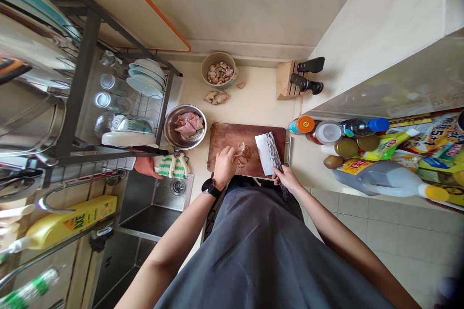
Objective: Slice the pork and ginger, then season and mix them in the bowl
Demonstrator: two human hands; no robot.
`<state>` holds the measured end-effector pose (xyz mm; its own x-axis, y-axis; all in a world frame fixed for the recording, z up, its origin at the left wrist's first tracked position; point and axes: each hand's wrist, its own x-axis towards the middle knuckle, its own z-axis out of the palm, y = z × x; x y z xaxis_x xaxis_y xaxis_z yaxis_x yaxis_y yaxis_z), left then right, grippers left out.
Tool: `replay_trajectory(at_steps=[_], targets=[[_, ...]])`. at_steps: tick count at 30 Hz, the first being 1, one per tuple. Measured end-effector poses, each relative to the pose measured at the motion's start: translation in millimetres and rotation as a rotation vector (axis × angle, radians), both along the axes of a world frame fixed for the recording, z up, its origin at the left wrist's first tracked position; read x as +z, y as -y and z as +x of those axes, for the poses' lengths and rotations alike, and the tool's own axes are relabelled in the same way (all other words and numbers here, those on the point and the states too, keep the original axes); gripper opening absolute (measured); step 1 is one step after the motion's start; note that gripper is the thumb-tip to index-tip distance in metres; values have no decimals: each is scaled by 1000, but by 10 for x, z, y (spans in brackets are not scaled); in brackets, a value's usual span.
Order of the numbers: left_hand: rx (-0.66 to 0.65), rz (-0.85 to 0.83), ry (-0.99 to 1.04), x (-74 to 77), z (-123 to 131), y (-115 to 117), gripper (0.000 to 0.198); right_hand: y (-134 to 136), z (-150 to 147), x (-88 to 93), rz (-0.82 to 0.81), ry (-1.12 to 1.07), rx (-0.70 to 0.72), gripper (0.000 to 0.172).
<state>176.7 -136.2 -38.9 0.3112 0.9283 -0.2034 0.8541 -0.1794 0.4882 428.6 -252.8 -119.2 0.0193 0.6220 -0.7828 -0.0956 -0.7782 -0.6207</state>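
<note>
My right hand [286, 178] is wrapped round the handle of a cleaver [264, 152]. Its broad, shiny blade is over the right part of a reddish-brown cutting board [221, 133]. On the board's left half, my left hand [225, 164], with a black watch at the wrist, has its fingers closed at the edge of a small piece of raw meat [241, 147]. Wet scraps and smears lie just right of those fingers. A steel bowl [166, 125] left of the board holds larger pieces of pink raw meat [190, 123].
Behind the board are a colander [205, 70] of sliced mushrooms, ginger [216, 97] and a knife block [286, 79]. Jars, bottles and a large jug [380, 178] crowd the right. A dish rack [81, 82] and the sink [145, 207] are on the left. A striped cloth [172, 166] lies at the sink's edge.
</note>
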Motion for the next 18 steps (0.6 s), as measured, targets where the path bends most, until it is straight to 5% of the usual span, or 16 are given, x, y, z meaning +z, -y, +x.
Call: replay_trajectory(at_steps=[5,12,18], targets=[[-156,6,-72,-102,80,321,13,0,-2,1,-1,0,-2,47],[191,21,-96,-475,-25,280,38,-9,-21,28,10,21,-3,45],[292,-122,-11,-668,-8,196,24,-6,-51,79,46,71,48,42]])
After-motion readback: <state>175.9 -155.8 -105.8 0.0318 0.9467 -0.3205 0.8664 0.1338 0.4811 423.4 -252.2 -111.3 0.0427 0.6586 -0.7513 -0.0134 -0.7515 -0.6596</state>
